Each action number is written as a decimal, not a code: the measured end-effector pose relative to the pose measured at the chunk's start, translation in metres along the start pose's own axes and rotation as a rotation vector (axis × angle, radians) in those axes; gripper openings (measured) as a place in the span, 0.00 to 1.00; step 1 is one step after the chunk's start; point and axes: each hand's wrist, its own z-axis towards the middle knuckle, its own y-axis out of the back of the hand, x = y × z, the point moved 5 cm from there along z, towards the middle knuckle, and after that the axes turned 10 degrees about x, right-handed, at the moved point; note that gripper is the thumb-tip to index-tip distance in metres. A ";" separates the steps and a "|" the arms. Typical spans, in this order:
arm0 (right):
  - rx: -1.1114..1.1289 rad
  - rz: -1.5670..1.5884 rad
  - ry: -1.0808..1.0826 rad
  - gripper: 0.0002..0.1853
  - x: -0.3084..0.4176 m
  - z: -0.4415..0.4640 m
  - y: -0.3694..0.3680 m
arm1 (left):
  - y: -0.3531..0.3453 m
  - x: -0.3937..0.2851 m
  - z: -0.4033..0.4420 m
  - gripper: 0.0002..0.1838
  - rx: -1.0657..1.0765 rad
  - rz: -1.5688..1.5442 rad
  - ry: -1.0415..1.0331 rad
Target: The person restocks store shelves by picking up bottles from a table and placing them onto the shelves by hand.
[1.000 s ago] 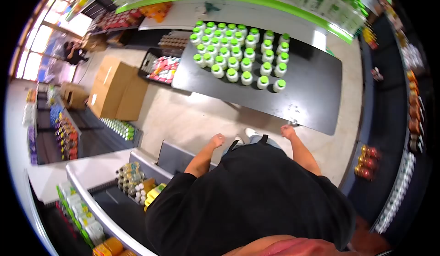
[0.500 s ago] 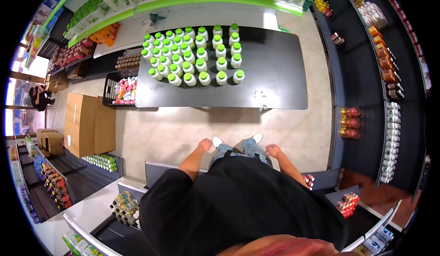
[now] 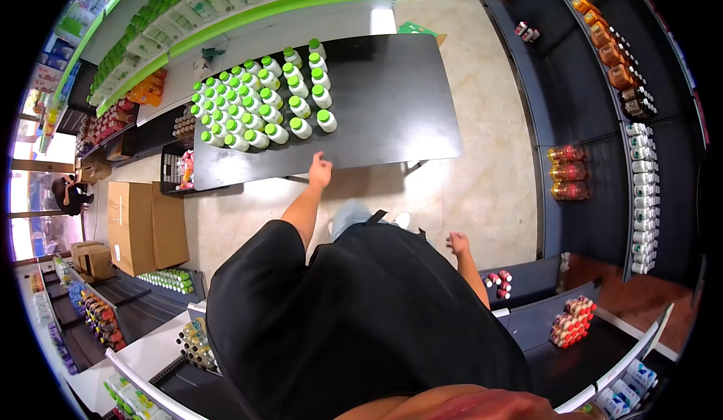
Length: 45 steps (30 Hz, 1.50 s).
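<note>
White bottles with green caps [image 3: 300,127] stand in rows on the left part of a black table [image 3: 384,104]. My left hand [image 3: 320,171] is raised at the table's front edge, just below the nearest bottles and touching none of them; its fingers look partly curled, and whether they are apart is too small to tell. Low on my right side, away from the table, my right hand [image 3: 456,244] hangs with its fingers loosely apart and nothing in it.
A black crate [image 3: 172,170] and an open cardboard box [image 3: 134,224] are left of the table. Dark shelves [image 3: 576,111] with bottles line the right side. Green-edged shelving [image 3: 286,4] runs behind the table. A person in black [image 3: 69,194] is at the far left.
My left hand has risen forward to the table's edge. The view has turned and shifted, so the table and bottles now appear further left. My right hand stays low at my side.
</note>
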 end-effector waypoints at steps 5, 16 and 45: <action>0.002 -0.067 -0.140 0.16 -0.133 -0.013 0.082 | -0.017 -0.043 0.051 0.39 -0.160 -0.192 0.268; 0.129 -0.077 -0.032 0.15 -0.058 0.068 0.070 | -0.037 -0.069 0.127 0.41 -0.600 -0.268 0.280; 0.836 -1.489 0.989 0.24 0.526 0.113 -0.090 | -0.252 -0.265 0.070 0.32 0.002 0.148 0.078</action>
